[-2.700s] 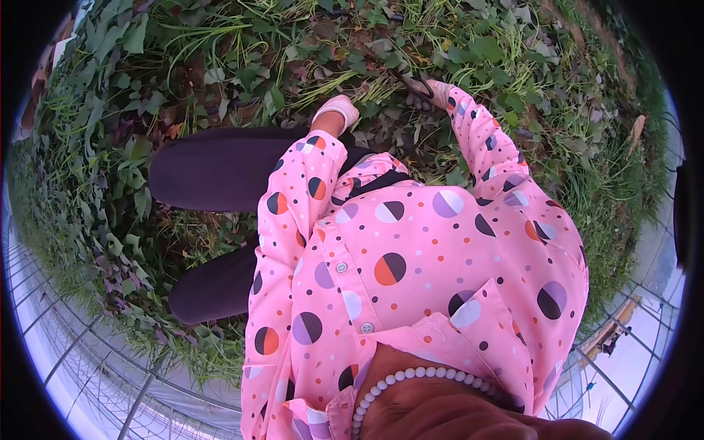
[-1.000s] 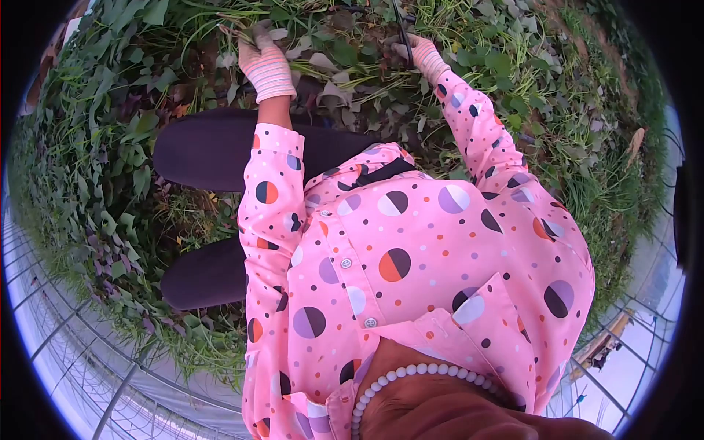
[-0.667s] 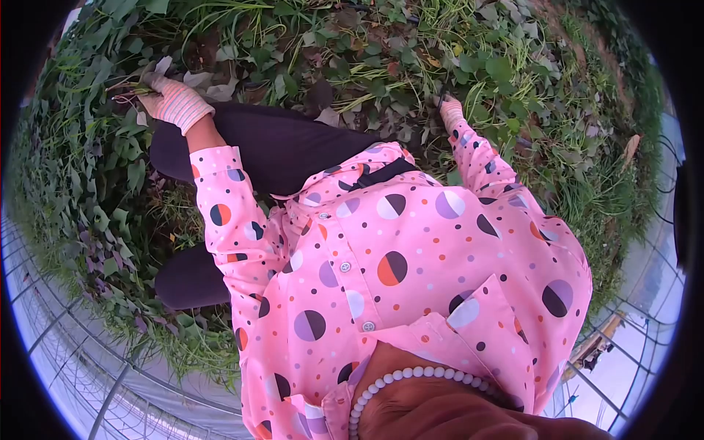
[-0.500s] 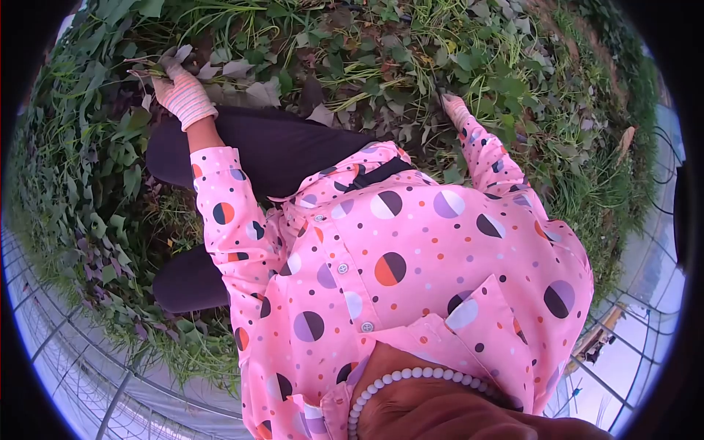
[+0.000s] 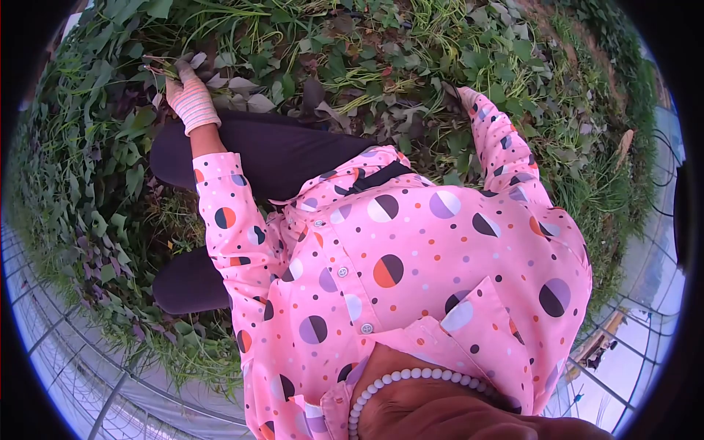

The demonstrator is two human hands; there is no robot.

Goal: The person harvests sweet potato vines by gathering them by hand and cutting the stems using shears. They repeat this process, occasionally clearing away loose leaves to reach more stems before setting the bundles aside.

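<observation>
My left hand [image 5: 191, 95], in a striped knit glove, is closed around a small bunch of cut-looking vine stems [image 5: 158, 67] at the upper left. The stem ends stick out past the fingers, and pale leaves [image 5: 238, 92] hang beside the hand. At the upper right, my right hand [image 5: 457, 92] reaches down among the leafy vines [image 5: 502, 92]. Its fingers are hidden by foliage and the dotted pink sleeve [image 5: 499, 136], so I cannot make out what it touches.
My dark-trousered legs [image 5: 286, 139] are bent among the plants, on the left. Dense green vines and grass surround me. Wire mesh [image 5: 110, 400] curves along the lower left, and more metal grid [image 5: 616, 367] stands at the lower right.
My left hand has shifted slightly to the right, still with the stems. My right hand has moved a little farther out into the foliage, and less of its glove shows.
</observation>
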